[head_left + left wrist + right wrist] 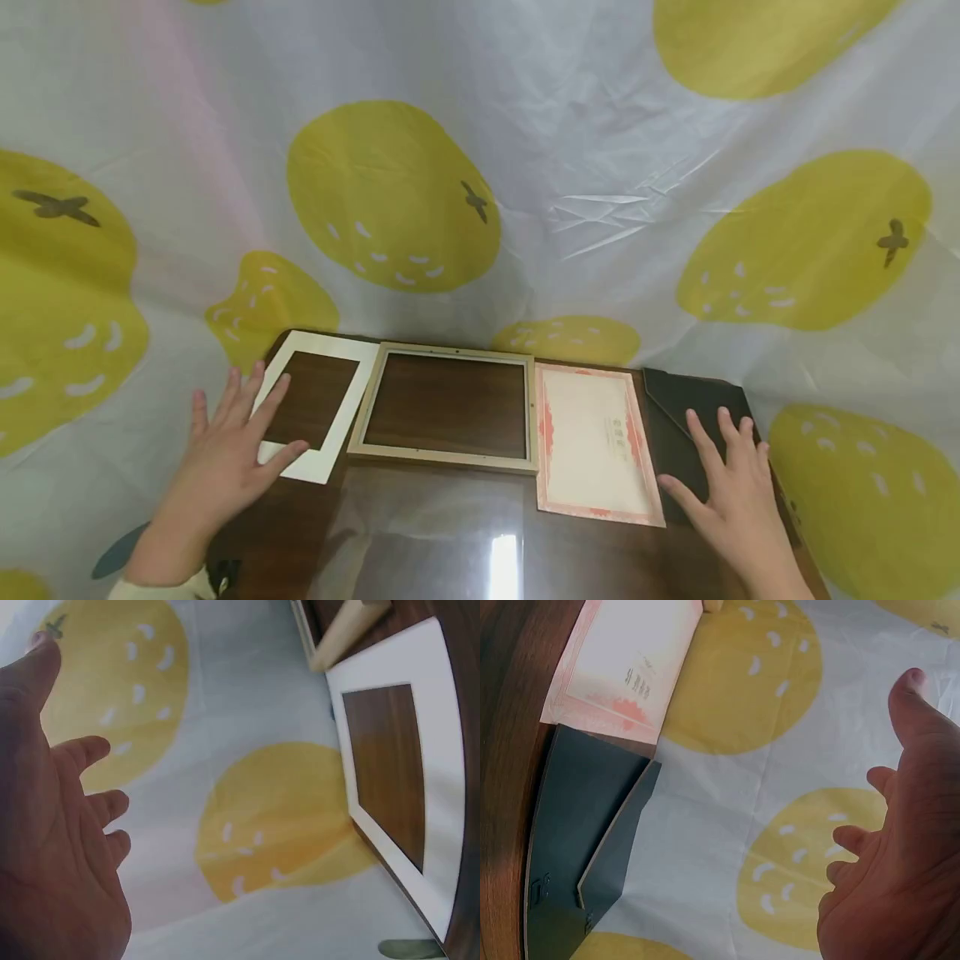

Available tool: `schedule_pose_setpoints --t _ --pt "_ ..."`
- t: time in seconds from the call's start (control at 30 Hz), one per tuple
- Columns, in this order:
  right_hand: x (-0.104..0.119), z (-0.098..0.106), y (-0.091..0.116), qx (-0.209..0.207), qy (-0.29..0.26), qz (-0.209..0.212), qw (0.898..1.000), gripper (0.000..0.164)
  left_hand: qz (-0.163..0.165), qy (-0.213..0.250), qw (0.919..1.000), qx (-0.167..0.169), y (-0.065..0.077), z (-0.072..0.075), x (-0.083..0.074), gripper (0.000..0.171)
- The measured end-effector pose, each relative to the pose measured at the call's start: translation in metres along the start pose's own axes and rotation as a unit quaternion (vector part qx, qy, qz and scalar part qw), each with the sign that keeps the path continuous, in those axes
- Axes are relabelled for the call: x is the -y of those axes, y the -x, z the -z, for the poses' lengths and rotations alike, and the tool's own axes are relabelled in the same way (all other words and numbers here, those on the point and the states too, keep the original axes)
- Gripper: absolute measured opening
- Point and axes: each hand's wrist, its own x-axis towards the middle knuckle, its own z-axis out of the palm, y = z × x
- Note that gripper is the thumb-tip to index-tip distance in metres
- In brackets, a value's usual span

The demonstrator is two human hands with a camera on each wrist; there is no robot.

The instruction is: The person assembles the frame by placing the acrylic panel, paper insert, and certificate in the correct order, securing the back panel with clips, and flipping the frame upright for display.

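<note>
My left hand (232, 446) is held over the left side of the table with its fingers spread, holding nothing. Nearest to it lies a white mat board (351, 408) with a rectangular window. A pale wooden picture frame (442, 458) lies flat in the middle, nothing in its opening but the tabletop showing through. Beside the frame is a certificate (588, 442) with a red patterned border. Farther right, a black backing board (667, 429) with a stand flap lies partly behind my right hand (738, 508). That hand is also spread and holds nothing.
A clear sheet (427, 517) lies on the dark wooden table (270, 529) at the front, reflecting a bright light. A white curtain (555, 167) with yellow fruit prints hangs close behind the table's far edge and on both sides.
</note>
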Motion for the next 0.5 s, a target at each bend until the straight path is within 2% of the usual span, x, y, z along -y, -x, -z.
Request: schedule_pose_setpoints --t 0.2,0.33,0.4,0.5 --pt "0.006 0.002 -0.005 -0.007 -0.009 0.022 1.0 0.114 -0.036 0.059 0.9973 -0.024 -0.001 0.001 -0.02 0.1" --pt "0.015 0.0 -0.002 -0.001 -0.017 0.03 0.999 0.114 -0.067 0.06 0.9954 -0.033 -0.003 -0.003 -0.035 0.1" --pt "0.022 -0.002 0.0 -0.002 -0.025 0.042 0.999 0.112 -0.07 0.067 0.9951 -0.02 -0.002 -0.004 -0.045 0.101" --pt "0.036 -0.004 0.001 -0.007 -0.043 0.067 0.997 0.108 -0.058 0.087 0.9943 0.018 -0.001 -0.006 -0.065 0.104"
